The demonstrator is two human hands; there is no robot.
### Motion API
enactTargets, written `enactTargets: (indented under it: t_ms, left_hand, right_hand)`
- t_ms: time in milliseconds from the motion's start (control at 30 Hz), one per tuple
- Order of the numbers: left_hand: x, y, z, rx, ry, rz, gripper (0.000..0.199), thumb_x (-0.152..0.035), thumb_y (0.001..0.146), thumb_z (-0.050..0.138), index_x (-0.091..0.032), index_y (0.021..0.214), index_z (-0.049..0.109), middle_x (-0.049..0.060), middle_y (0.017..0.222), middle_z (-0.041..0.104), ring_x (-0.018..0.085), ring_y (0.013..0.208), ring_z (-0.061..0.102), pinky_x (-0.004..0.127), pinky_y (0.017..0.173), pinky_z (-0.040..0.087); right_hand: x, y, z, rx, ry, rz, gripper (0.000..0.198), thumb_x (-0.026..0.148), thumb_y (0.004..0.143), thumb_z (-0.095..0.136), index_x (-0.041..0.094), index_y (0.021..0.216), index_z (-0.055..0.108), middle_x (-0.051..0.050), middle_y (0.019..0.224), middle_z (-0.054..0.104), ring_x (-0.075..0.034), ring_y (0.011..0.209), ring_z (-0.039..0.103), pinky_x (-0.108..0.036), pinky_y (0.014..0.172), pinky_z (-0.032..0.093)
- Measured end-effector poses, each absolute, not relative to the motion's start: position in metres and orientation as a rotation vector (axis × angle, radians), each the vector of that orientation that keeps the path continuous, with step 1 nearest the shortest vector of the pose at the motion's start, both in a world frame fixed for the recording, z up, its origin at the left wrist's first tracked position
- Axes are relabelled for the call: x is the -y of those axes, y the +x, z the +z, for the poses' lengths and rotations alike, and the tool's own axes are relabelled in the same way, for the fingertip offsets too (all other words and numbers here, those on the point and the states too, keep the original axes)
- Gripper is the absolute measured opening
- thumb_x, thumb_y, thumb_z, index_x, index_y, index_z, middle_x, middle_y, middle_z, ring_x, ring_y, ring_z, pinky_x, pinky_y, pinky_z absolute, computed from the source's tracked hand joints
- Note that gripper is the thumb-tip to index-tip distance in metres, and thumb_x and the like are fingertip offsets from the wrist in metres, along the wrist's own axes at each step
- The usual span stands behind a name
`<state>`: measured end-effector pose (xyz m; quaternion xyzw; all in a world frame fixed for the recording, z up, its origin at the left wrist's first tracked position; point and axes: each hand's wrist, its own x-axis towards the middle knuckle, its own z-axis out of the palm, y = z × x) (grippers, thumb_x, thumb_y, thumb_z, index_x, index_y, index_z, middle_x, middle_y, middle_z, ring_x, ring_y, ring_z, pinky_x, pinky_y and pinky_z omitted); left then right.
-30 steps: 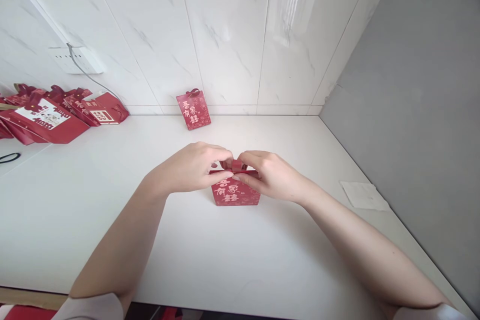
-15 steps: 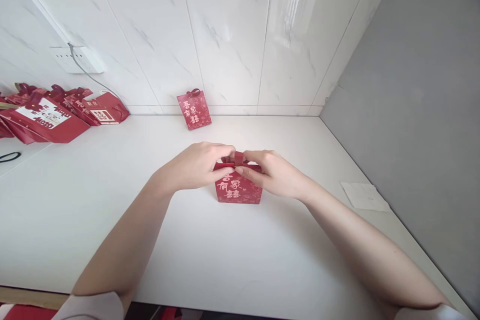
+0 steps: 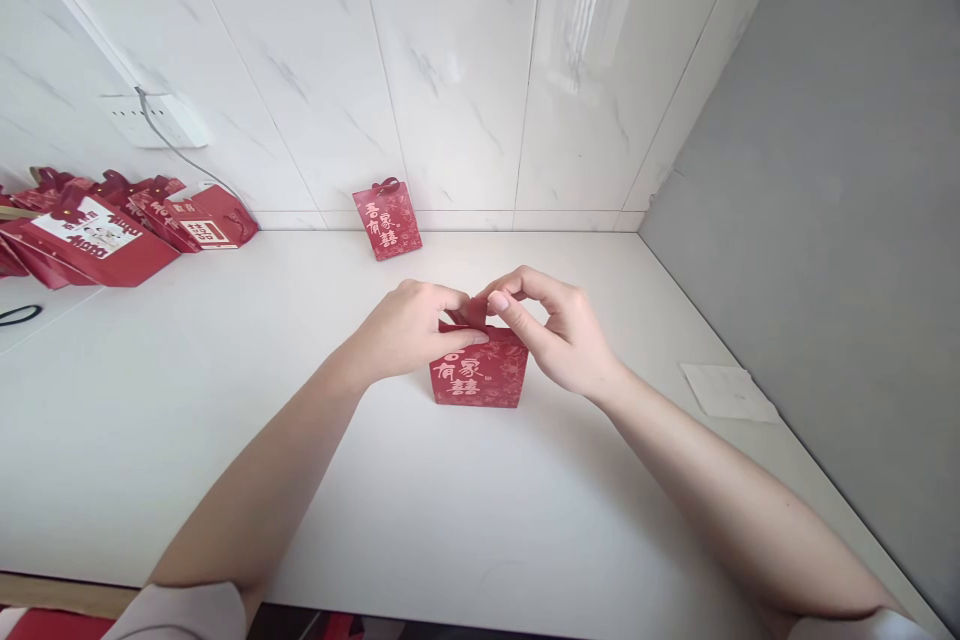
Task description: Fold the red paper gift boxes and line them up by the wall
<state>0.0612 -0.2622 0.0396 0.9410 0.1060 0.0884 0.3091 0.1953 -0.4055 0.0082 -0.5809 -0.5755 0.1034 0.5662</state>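
Observation:
A small red gift bag (image 3: pixel 480 378) with pale pink characters stands upright on the white table. My left hand (image 3: pixel 416 325) pinches its top edge, thumb across the front and fingers behind. A red ribbon (image 3: pixel 478 312) sticks up from the middle of the bag's top. Just right of the ribbon, my right hand (image 3: pixel 555 325) has its thumb and forefinger together by the ribbon's upper end, and they appear to grip it. The fingertips behind the bag are partly hidden.
A matching red bag (image 3: pixel 388 220) leans against the tiled wall. Several red gift bags (image 3: pixel 124 230) cluster at the left, below a wall socket (image 3: pixel 154 120) with a grey cable. A white paper (image 3: pixel 729 392) lies at the right, beside the grey panel (image 3: pixel 825 250).
My right hand has risen off the bag's top edge to the ribbon. My left thumb has slid a little to the right along the bag's front.

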Motion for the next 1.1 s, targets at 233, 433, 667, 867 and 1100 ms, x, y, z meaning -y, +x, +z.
enactTargets:
  t_ms: [233, 433, 667, 867, 1100]
  left_hand:
    - [0.261, 0.062, 0.038, -0.336, 2.462, 0.188, 0.019, -0.033, 0.084, 0.06, -0.022, 0.086, 0.075, 0.001, 0.077, 0.071, 0.013, 0.061, 0.058, 0.024, 0.052, 0.039]
    - [0.263, 0.062, 0.042, -0.388, 2.501, 0.14, 0.022, -0.035, 0.083, 0.06, -0.02, 0.073, 0.073, -0.002, 0.058, 0.057, 0.008, 0.051, 0.04, 0.023, 0.048, 0.029]
    - [0.259, 0.064, 0.038, -0.449, 2.544, 0.142, 0.03, -0.04, 0.081, 0.061, -0.016, 0.063, 0.065, -0.003, 0.052, 0.041, 0.008, 0.05, 0.028, 0.025, 0.046, 0.021]
    - [0.259, 0.063, 0.039, -0.437, 2.55, 0.215, 0.034, -0.04, 0.083, 0.06, -0.016, 0.059, 0.06, -0.003, 0.052, 0.039, 0.008, 0.05, 0.03, 0.027, 0.047, 0.019]
    - [0.255, 0.064, 0.035, -0.425, 2.519, 0.163, 0.035, -0.04, 0.083, 0.06, -0.016, 0.058, 0.055, -0.003, 0.054, 0.039, 0.008, 0.051, 0.031, 0.027, 0.048, 0.019]
  right_hand:
    - [0.405, 0.195, 0.01, 1.34, -1.395, 0.201, 0.032, 0.04, 0.099, 0.048, 0.02, 0.082, 0.066, -0.004, 0.088, 0.07, -0.018, 0.088, 0.065, -0.031, 0.082, 0.051]
    - [0.403, 0.196, 0.008, 1.401, -1.382, 0.216, 0.027, 0.035, 0.097, 0.053, 0.021, 0.082, 0.07, -0.003, 0.089, 0.073, -0.018, 0.087, 0.068, -0.03, 0.079, 0.052]
    - [0.396, 0.196, -0.003, 1.384, -1.347, 0.161, 0.011, 0.025, 0.091, 0.063, 0.021, 0.085, 0.071, -0.004, 0.091, 0.074, -0.018, 0.086, 0.069, -0.03, 0.074, 0.054]
    - [0.393, 0.192, -0.009, 1.178, -1.286, 0.305, 0.014, 0.032, 0.089, 0.065, 0.02, 0.089, 0.073, -0.004, 0.095, 0.075, -0.018, 0.09, 0.07, -0.03, 0.076, 0.056]
    - [0.388, 0.193, -0.015, 1.105, -1.269, 0.341, 0.013, 0.033, 0.086, 0.069, 0.021, 0.086, 0.075, -0.004, 0.093, 0.075, -0.019, 0.088, 0.07, -0.032, 0.08, 0.055]
